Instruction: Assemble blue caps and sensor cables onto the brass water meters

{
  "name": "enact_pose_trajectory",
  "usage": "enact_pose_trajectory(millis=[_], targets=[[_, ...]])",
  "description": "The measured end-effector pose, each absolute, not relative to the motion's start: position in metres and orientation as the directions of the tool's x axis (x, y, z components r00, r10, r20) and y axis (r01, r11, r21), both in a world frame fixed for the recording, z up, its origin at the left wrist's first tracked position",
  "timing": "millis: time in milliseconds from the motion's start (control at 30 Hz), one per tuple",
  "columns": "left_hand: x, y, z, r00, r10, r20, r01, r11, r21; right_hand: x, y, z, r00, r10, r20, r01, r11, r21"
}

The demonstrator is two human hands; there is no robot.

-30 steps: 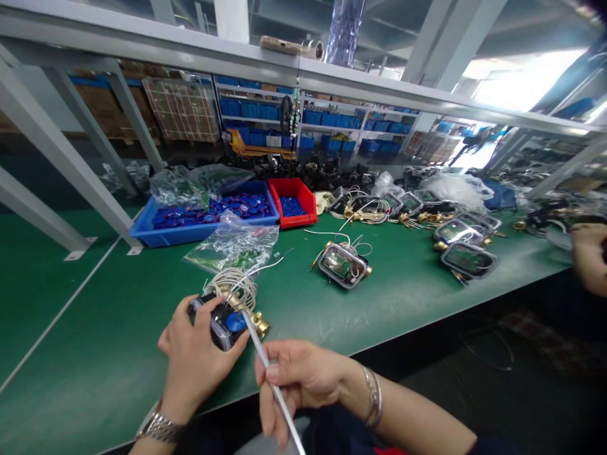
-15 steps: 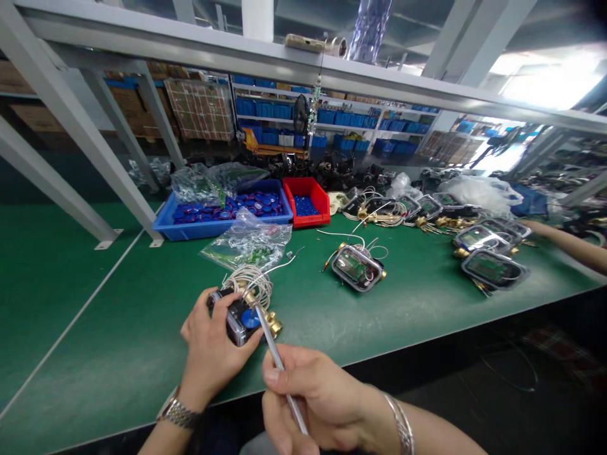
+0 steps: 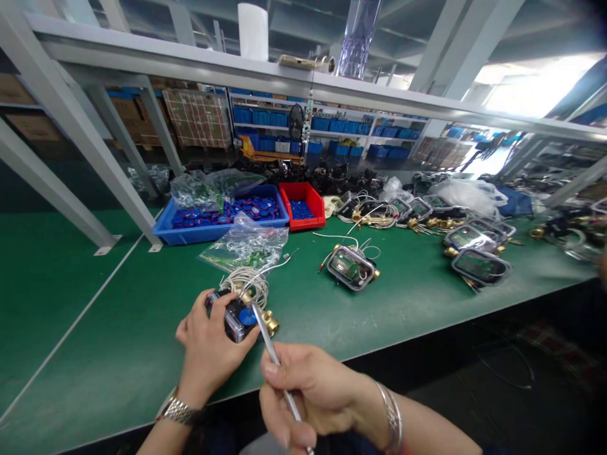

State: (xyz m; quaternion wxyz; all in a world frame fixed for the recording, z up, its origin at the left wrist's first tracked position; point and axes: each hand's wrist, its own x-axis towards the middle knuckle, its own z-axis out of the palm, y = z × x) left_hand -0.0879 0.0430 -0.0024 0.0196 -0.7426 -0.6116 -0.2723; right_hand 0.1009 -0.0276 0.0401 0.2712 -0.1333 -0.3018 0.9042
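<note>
Rod [image 3: 268,340] still beside blue disc [image 3: 246,316], co-worker's arm [image 3: 604,266] withdrawn rightward

A silver rod [image 3: 265,337] slants toward the black meter [image 3: 234,323].

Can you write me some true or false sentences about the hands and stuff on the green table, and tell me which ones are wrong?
1. The left hand holds a black device. True.
2. The right hand holds a red pen. False: it holds a silver rod.
3. The red bin stands left of the blue tray. False: it stands to the right of it.
4. A clear bag lies on the green table. True.
5. The watch is on the right wrist. False: it is on the left wrist.
6. The red bin has blue bits in it. True.
</note>
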Motion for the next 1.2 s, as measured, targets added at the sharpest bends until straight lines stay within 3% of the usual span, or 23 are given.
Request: enact_pose_trajectory(millis=[67, 200, 400, 633, 733, 833, 900, 1000, 1100, 1200], targets=[[-0.089, 0.044, -0.002, 0.092, 0.894, 0.438, 0.924, -0.241, 0.297, 0.105, -0.026, 0.031, -0.848, 0.525, -0.075, -0.371, -0.688, -0.624], [-0.086, 0.043, -0.001, 0.064, 0.884, 0.463, 0.932, -0.219, 0.290, 0.107, -0.037, 0.021, -0.749, 0.640, -0.173, -0.374, -0.623, -0.686], [-0.087, 0.044, -0.001, 0.085, 0.888, 0.452, 0.929, -0.235, 0.286, 0.103, -0.027, 0.040, -0.800, 0.598, -0.056, -0.460, -0.670, -0.582], [-0.087, 0.046, -0.003, 0.091, 0.878, 0.470, 0.919, -0.256, 0.300, 0.127, -0.011, 0.034, -0.717, 0.682, -0.143, -0.481, -0.632, -0.607], [-0.088, 0.048, -0.004, 0.098, 0.880, 0.465, 0.923, -0.256, 0.289, 0.131, -0.024, 0.026, -0.661, 0.716, -0.224, -0.334, -0.548, -0.767], [-0.092, 0.050, -0.006, 0.117, 0.885, 0.450, 0.920, -0.267, 0.286, 0.161, -0.023, 0.031, -0.323, 0.933, -0.162, 0.008, -0.168, -0.986], [-0.096, 0.051, -0.007, 0.141, 0.890, 0.434, 0.912, -0.287, 0.294, 0.203, -0.005, 0.041, -0.001, 0.999, 0.047, 0.369, 0.044, -0.928], [-0.105, 0.051, -0.006, 0.181, 0.900, 0.398, 0.889, -0.323, 0.326, 0.281, 0.041, 0.055, 0.238, 0.937, 0.257, 0.641, 0.047, -0.766], [-0.113, 0.053, -0.005, 0.228, 0.905, 0.358, 0.857, -0.361, 0.369, 0.335, 0.088, 0.060, 0.228, 0.916, 0.331, 0.663, 0.102, -0.741], [-0.121, 0.053, -0.006, 0.270, 0.906, 0.325, 0.825, -0.392, 0.408, 0.348, 0.115, 0.053, 0.108, 0.953, 0.282, 0.640, 0.150, -0.753]])
